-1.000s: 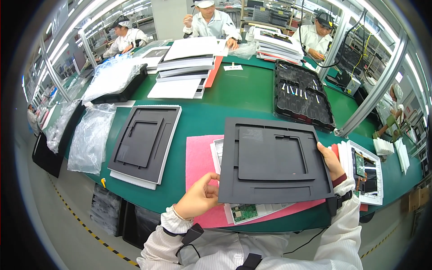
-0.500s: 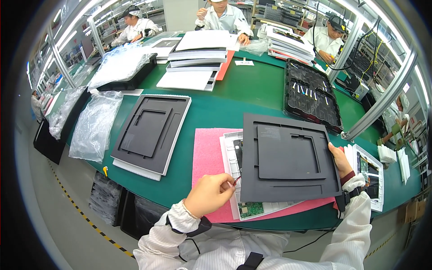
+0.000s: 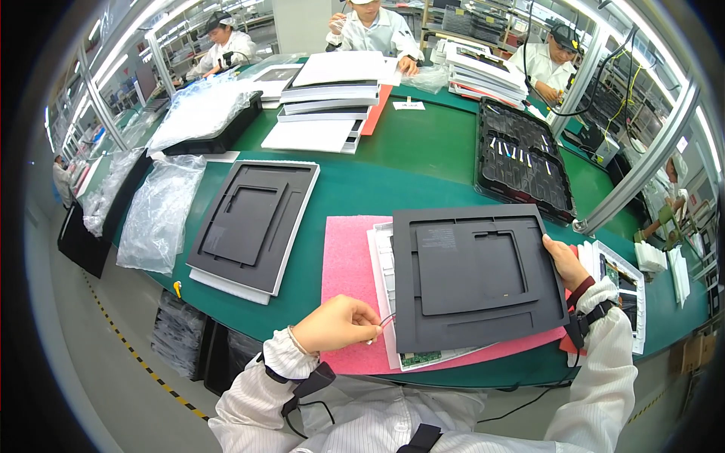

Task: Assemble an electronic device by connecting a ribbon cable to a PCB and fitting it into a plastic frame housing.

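My right hand (image 3: pixel 565 262) grips the right edge of a black back panel (image 3: pixel 470 273) with a recessed rectangular middle. My left hand (image 3: pixel 341 325) is closed in a pinch on a thin wire (image 3: pixel 387 319) that runs to the panel's left edge; a small pale end shows below the fingertips. The panel is held over a white frame (image 3: pixel 383 264) and hides most of it. Part of a green circuit board (image 3: pixel 420 359) shows in the frame under the panel's lower edge. Beneath lies a pink foam sheet (image 3: pixel 346 260).
Left on the green table (image 3: pixel 362 185) lies a similar black panel (image 3: pixel 245 219) on white pieces, beside clear plastic bags (image 3: pixel 162 211). A black tray (image 3: pixel 521 155) holds small parts at the back right. Another opened white unit (image 3: pixel 638 302) stands right. Stacked panels (image 3: pixel 332 94) and co-workers are beyond.
The black panel has shifted slightly left and down and covers more of the white frame. My left hand has moved a little left and down with the wire.
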